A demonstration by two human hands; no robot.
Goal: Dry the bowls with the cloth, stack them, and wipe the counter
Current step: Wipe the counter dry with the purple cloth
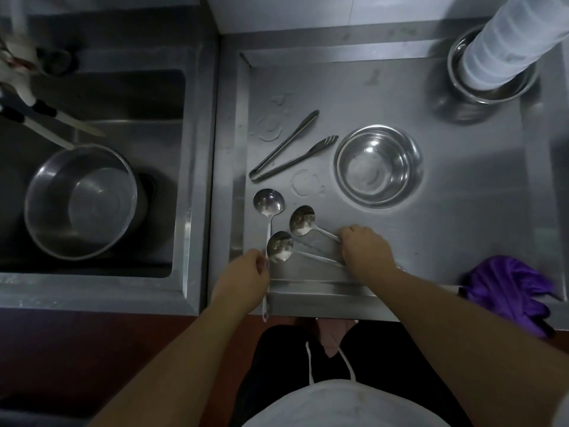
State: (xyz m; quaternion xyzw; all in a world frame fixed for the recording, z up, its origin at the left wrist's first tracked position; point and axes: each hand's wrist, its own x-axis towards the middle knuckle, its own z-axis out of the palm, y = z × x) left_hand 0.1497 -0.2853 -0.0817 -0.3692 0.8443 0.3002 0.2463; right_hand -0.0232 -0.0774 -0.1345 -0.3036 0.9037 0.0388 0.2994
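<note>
Hands grip three spoons: left hand [246, 274] one, right hand [365, 249] two.

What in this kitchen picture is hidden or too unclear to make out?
Head view:
- Handle ends of two spoons: covered by the right hand.
- Inside of the far bowl: blocked by the white cup stack, which the top edge cuts off.
- Items at the upper left above the sink: blurred and cut by the edge.
- Purple cloth: dim, shape unclear.
</note>
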